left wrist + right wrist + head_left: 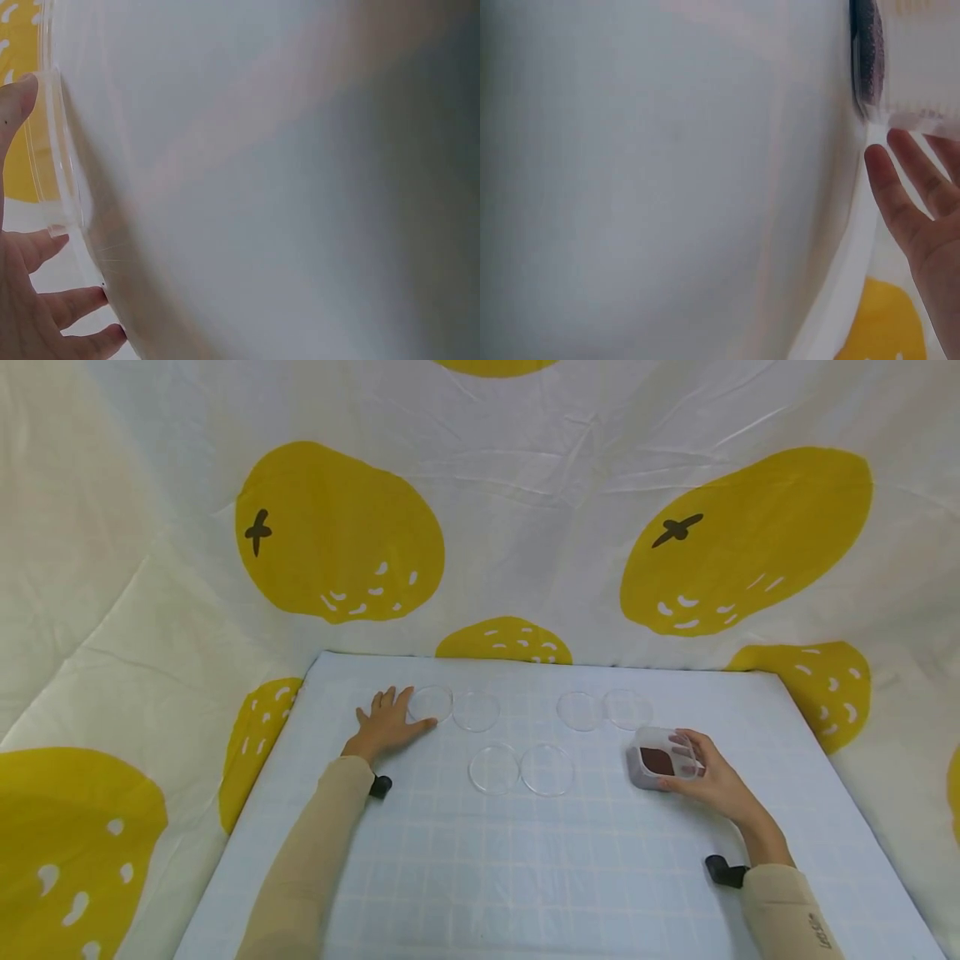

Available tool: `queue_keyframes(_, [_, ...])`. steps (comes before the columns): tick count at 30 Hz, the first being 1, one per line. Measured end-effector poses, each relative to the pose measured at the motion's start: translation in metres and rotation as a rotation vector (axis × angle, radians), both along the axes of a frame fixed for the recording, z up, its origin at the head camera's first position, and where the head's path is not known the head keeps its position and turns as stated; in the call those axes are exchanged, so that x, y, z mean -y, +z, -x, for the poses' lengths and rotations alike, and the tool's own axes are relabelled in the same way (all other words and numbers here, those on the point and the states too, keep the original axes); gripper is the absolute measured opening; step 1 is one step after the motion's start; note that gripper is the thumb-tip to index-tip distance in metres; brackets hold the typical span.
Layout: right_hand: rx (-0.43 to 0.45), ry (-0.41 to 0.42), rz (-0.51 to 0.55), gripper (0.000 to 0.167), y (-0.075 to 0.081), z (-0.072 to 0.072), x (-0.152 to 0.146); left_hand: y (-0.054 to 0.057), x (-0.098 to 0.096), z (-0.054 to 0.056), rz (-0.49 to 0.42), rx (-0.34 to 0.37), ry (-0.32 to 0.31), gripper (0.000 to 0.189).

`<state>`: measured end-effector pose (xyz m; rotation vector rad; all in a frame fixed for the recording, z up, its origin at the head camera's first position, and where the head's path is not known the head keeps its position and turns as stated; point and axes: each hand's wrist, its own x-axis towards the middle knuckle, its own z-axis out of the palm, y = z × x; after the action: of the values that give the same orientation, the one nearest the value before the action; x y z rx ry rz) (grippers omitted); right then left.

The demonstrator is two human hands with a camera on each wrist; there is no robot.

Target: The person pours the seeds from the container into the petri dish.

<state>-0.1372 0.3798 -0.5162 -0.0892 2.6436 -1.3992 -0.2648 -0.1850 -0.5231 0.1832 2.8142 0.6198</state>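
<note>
My left hand (386,727) lies at the back left with its fingers spread. Its thumb and index finger span a clear round petri dish (431,703), tips at its rim; in the left wrist view the same dish (56,150) stands between these two fingertips. A second clear dish (476,712) is just right of it. My right hand (712,781) grips a clear square plastic container (641,772) from the right, thumb in front and fingers behind. Dark brown stuff (657,762) shows inside. In the right wrist view only the container's edge (915,67) appears.
Two clear dishes, a left one (579,711) and a right one (627,709), lie side by side at the back right. Another pair, a left dish (494,769) and a right dish (547,770), lies mid-table. A patterned cloth (525,527) hangs behind the pale checked table (525,877).
</note>
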Motion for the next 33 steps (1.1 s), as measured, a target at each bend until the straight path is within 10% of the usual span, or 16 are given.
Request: queue_keyframes(33, [-0.195,-0.078,0.014,0.103,0.014,0.023,0.054,-0.001,0.001,0.000,-0.003,0.004,0.000,0.097])
